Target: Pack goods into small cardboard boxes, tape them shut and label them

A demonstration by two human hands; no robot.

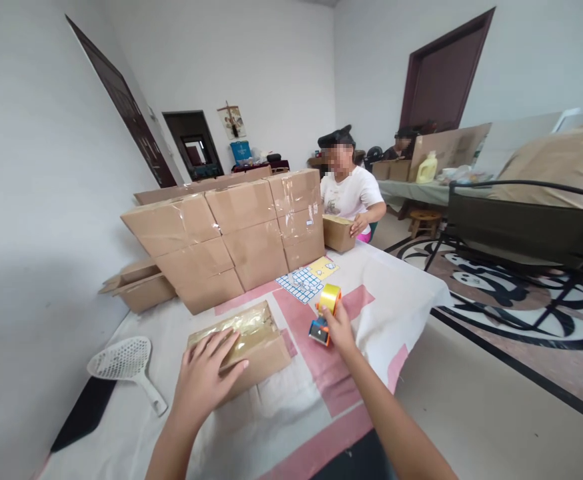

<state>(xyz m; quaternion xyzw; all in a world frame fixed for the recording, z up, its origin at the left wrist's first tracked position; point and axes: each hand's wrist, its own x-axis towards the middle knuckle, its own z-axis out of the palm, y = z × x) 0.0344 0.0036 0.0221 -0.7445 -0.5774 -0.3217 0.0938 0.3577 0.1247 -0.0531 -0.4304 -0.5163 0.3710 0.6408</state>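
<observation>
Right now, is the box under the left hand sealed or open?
Sealed: the cardboard box has flaps flat under glossy tape, the left hand pressing on top.

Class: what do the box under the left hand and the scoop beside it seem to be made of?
Box: brown cardboard, matte, with glossy clear tape wrinkled across its top. Scoop: probably white plastic, judging by its smooth moulded look and perforated bowl.

The left hand is laid flat, palm down with fingers spread toward one o'clock, while the right hand is stretched toward eleven o'clock, fingers curled in a grip.
</observation>
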